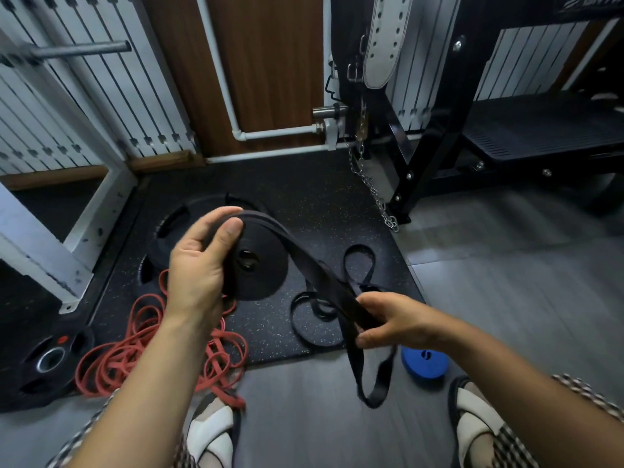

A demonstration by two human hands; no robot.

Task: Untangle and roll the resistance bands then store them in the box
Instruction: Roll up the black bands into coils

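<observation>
Head view: left hand (199, 265) wrapped round the half-wound black band (266, 275) above the floor (304, 417), right hand (395, 319) pinching its slack tail. Liable to spring unwound on any slackening, or to roll in a twist from the dangling loop (355, 369).

I can read no whole word or number from here. At four o'clock, the rolled blue resistance band (423, 361) on the floor carries a small white mark, perhaps an S-shaped logo; I cannot be sure. At one o'clock, pale lettering sits on black gym equipment (589, 3), cut by the edge and too blurred. The weight plate (72, 356) at eight o'clock shows only a red dot.
</observation>
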